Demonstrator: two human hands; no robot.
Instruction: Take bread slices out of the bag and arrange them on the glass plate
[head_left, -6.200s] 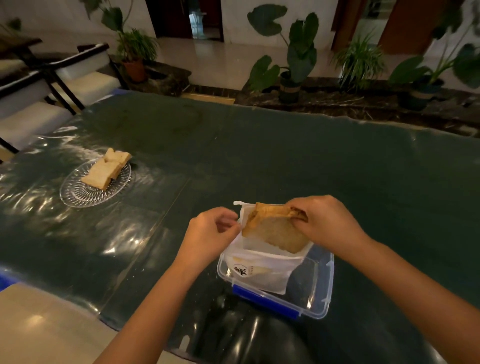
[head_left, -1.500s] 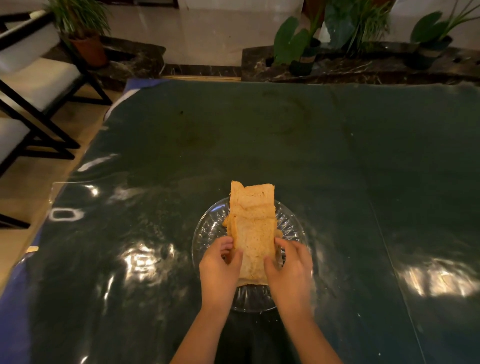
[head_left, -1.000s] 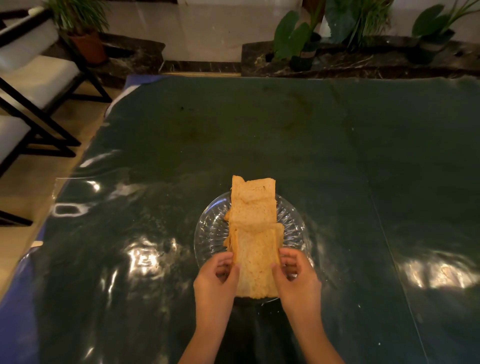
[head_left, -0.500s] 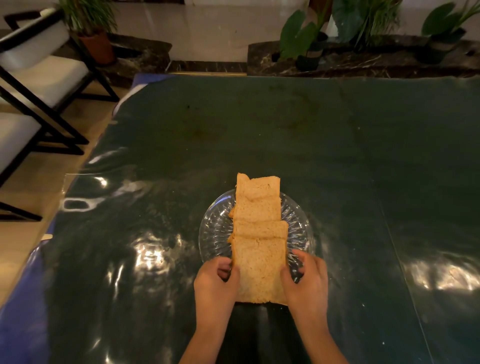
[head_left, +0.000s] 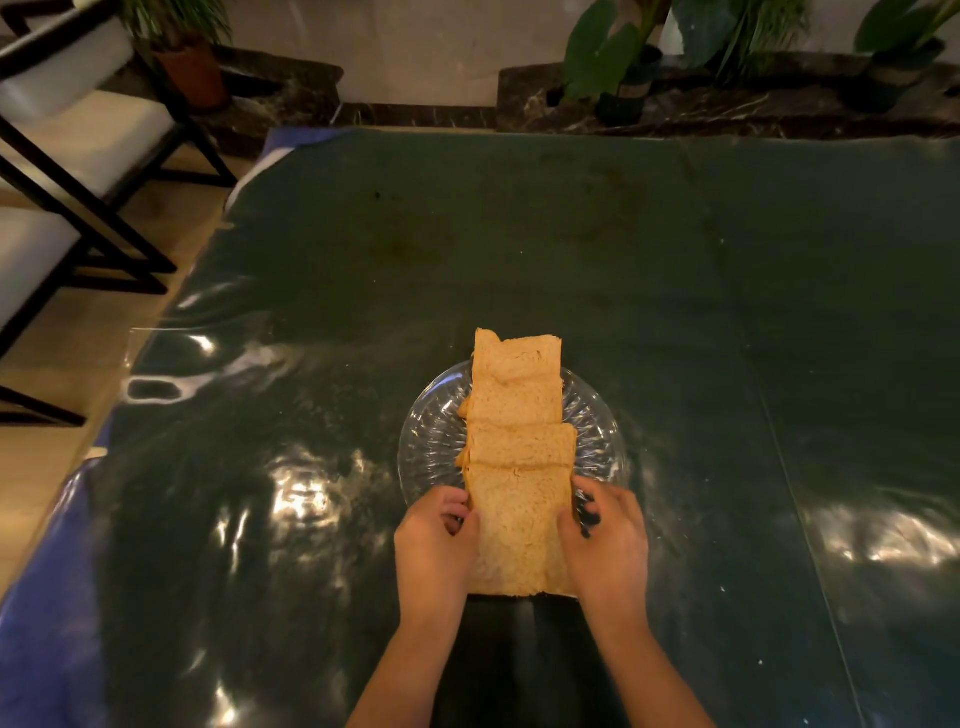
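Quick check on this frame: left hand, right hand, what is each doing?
Left hand: closed on the left edge of the nearest bread slice.
Right hand: closed on the same slice's right edge, over the glass plate.

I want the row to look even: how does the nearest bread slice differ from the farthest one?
The nearest slice is held at its sides by the left hand and right hand; the farthest slice lies untouched. The nearest overhangs the glass plate's near rim, the farthest its far rim. Both share one overlapping row.

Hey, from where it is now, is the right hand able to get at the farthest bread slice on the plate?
Probably yes. The right hand sits beside the nearest slice, and nothing stands between it and the farthest slice on the glass plate.
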